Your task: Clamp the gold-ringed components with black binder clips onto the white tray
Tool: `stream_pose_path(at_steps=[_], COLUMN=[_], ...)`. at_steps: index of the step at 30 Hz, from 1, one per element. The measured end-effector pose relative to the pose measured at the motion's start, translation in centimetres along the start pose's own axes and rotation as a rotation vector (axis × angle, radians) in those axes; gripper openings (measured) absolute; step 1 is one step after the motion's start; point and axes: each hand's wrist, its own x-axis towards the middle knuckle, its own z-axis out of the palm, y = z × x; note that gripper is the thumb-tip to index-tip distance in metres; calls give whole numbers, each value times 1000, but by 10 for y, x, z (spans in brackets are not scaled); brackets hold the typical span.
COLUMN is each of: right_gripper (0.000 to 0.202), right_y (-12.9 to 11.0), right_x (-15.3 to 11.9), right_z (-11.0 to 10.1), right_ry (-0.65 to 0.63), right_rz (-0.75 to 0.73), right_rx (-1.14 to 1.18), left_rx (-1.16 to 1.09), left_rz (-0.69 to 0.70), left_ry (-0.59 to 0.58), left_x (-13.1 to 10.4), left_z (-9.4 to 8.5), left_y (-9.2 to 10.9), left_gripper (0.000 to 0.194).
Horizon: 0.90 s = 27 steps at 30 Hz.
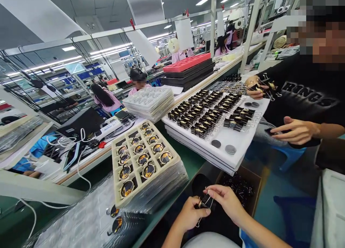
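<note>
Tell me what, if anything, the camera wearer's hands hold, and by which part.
A black binder clip with silver wire handles: the left hand grips its body, the right hand pinches one handle's end.

In my left hand and right hand I hold a small black binder clip with thin silvery wire handles. It sits low in front of me, off any surface, its dark body tilted between my two hands. One wire handle slants up to my right fingertips; another piece of wire shows below my left hand. My fingers hide whatever is gripped in its mouth.
</note>
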Motion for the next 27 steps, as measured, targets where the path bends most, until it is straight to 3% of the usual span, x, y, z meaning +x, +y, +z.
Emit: stream_pose_path(at_steps=[6,10,12,16,19,27], right_gripper=[49,52,53,57,60,57], right_y=[10,6,8,17,20,28], right_x=[-13,-11,-7,1,3,-8], right_z=[-10,-34,-44,-52,-52,-60], right_ry=[102,212,215,89,9,142], right_rz=[0,-21,1,36,25,27], right_rx=[-4,113,66,-265,-352,-289], left_rx=[93,122,103,54,87,40], left_rz=[-22,-55,-46,19,-34,-160], left_ry=[-144,-93,-69,-285,-403,-600], left_x=[7,10,13,27,42,61], left_z=[-4,-8,-6,6,15,25], left_y=[-2,-4,-2,11,19,21], left_gripper=[30,34,37,41,45,51])
